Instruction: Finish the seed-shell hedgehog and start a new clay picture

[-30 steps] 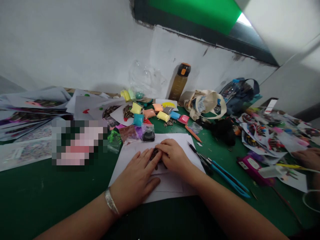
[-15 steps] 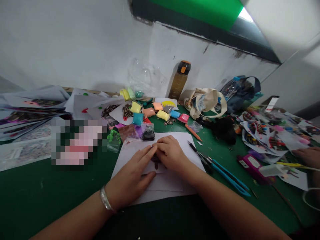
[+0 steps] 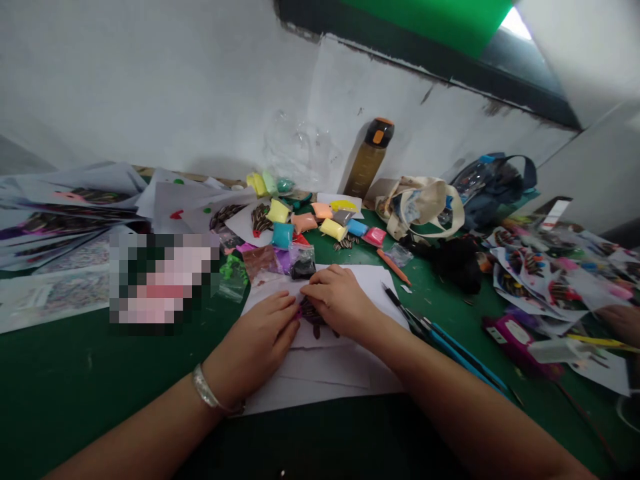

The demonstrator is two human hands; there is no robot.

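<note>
A white paper sheet (image 3: 325, 373) lies on the green table (image 3: 80, 380) in front of me. On it sits a small dark striped piece with a pink edge (image 3: 313, 313), partly hidden by my fingers. My left hand (image 3: 253, 347), with a silver bracelet on the wrist, rests on the paper with its fingers together and their tips against the piece. My right hand (image 3: 340, 300) is curled over the piece from the right, fingertips pressing on it.
Small coloured bags (image 3: 300, 227) lie behind the paper, with a brown bottle (image 3: 370, 160) at the wall. Blue-handled tools (image 3: 450, 347) lie right of the sheet. Printed sheets (image 3: 60, 220) pile up at left. Bags (image 3: 435, 207) and cut papers (image 3: 540, 273) crowd the right; another person's hand (image 3: 620, 320) is at the far right.
My left hand has drawn its fingers in from lying flat, and my right hand has shifted slightly on the piece. The camera has turned a little.
</note>
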